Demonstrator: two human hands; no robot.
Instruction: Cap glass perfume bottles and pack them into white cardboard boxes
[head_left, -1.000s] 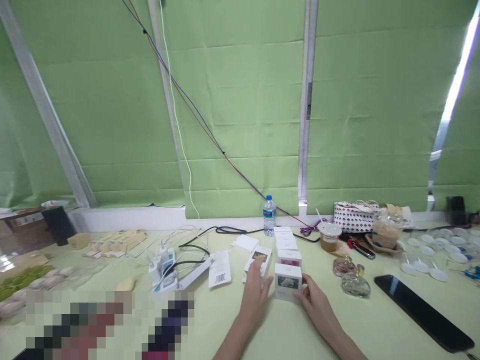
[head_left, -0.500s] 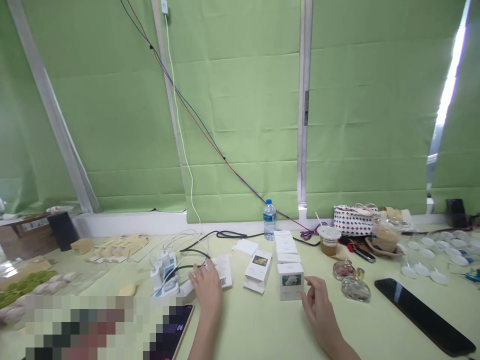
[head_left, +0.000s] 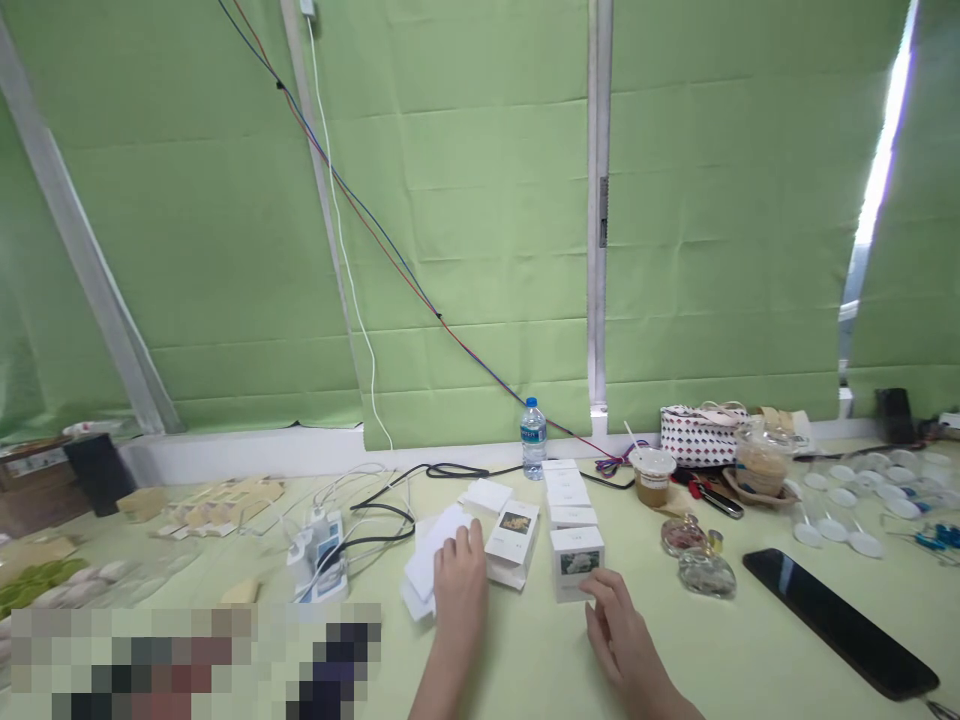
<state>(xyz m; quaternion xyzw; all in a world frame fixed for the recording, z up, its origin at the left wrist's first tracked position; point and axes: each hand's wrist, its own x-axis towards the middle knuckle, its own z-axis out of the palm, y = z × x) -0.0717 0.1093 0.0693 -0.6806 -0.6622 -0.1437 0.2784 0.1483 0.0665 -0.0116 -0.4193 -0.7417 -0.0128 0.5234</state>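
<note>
My left hand (head_left: 461, 578) lies over the right edge of some flat white pieces (head_left: 439, 548), fingers stretched out and thumb hidden. Whether they are folded boxes or cards I cannot tell. Just right of that hand, a white carton (head_left: 513, 538) with a yellowish flower picture lies tilted back, its lower flap out. A small white box (head_left: 577, 570) with a white-flower picture stands upright at the front of a row of white boxes (head_left: 567, 492). My right hand (head_left: 621, 625) is at its lower right corner, fingers loosely bent and apart, fingertips at the box front.
Behind the row stands a water bottle (head_left: 533, 440). A power strip (head_left: 328, 560) with cables lies left. To the right are a drink cup (head_left: 652, 476), glass bottles (head_left: 705, 574), a black phone-like slab (head_left: 836, 622) and clear round lids (head_left: 832, 528). A blurred patch covers the lower left.
My left hand has moved right, from beside the power strip onto the flat white pieces, which now lie spread and show no barcode. My right fingertips have shifted onto the box front.
</note>
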